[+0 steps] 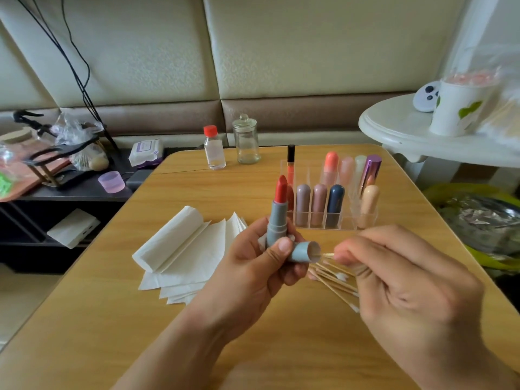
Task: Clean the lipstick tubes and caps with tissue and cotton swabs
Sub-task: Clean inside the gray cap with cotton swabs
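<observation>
Left grip round grey lipstick tube and cap; right grip pinching cotton swab at cap's mouth.

We sit at a wooden table with rounded corners, its honey-coloured top evenly lit by soft daylight. Behind it runs a cream padded sofa back with a brown band beneath (black cables hang down its left side). A dark low shelf stands left, a white round side table right.
</observation>
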The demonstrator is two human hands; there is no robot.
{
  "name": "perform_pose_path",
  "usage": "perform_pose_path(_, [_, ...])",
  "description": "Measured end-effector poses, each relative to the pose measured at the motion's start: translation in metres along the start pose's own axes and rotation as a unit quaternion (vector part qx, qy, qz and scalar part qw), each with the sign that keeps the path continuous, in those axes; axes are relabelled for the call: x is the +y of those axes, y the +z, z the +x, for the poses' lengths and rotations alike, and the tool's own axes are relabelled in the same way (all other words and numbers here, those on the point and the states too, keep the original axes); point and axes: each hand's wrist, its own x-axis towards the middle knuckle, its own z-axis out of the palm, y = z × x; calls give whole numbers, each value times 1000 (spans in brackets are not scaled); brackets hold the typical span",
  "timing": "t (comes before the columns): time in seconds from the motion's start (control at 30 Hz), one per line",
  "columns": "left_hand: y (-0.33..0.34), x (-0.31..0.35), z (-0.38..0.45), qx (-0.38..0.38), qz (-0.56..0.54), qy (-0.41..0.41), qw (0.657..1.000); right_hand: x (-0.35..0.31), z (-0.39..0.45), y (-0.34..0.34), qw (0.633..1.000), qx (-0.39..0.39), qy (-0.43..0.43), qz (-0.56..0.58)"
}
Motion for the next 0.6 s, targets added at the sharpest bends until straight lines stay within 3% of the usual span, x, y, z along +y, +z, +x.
perform_pose_path(0.17, [1,-6,-1,8,98,27,995,-6,3,14,982,5,116,151])
perform_pose_path(0.3, [-3,-2,1,21,94,24,995,9,4,11,986,25,132,99])
perform_pose_path(0.4, [-7,4,3,58,73,33,995,20,4,6,985,-41,137,96])
perform_pose_path(0.53, [-9,6,5,91,49,29,994,24,8,3,947,-63,248,194])
perform_pose_path(0.6, [-9,8,6,112,18,21,993,27,7,4,949,-83,273,133])
